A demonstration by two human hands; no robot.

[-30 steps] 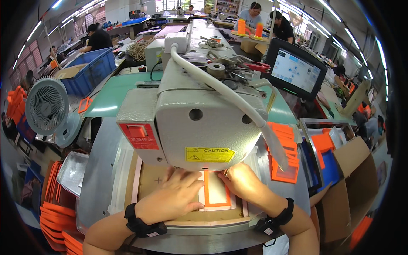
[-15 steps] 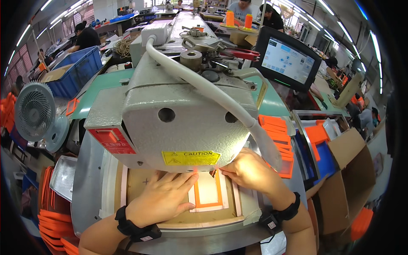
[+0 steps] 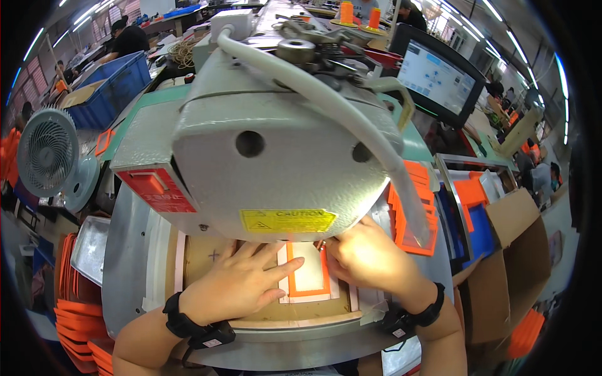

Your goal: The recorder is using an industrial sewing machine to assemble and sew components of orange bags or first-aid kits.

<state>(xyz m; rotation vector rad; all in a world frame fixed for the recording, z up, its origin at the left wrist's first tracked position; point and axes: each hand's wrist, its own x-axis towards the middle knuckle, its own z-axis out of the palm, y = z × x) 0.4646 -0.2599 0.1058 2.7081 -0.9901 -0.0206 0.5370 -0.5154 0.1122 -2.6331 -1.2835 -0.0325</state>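
Under the grey machine head point(image 3: 276, 175), an orange rectangular frame point(image 3: 307, 291) with a pale centre lies on a white-edged piece on the tan board point(image 3: 200, 263). My left hand point(image 3: 238, 282) lies palm down on the board just left of the frame, fingers spread, the index fingertip reaching over its left side. My right hand point(image 3: 367, 257) is curled at the frame's upper right, pinched by a small dark metal part below the head; what it holds is too small to make out. Its fingertips are partly hidden.
Orange frame stacks point(image 3: 411, 222) lie right, beside a cardboard box point(image 3: 514, 288) and screen point(image 3: 433, 81). A fan point(image 3: 47, 153), blue crate point(image 3: 106, 100), metal tray point(image 3: 91, 250) and orange pieces point(image 3: 78, 326) are left. Other people point(image 3: 122, 44) work farther back.
The view has shifted, so the machine head looms larger. My left hand's fingers have spread wider, the index moving onto the frame. My right hand stays curled at the frame's right.
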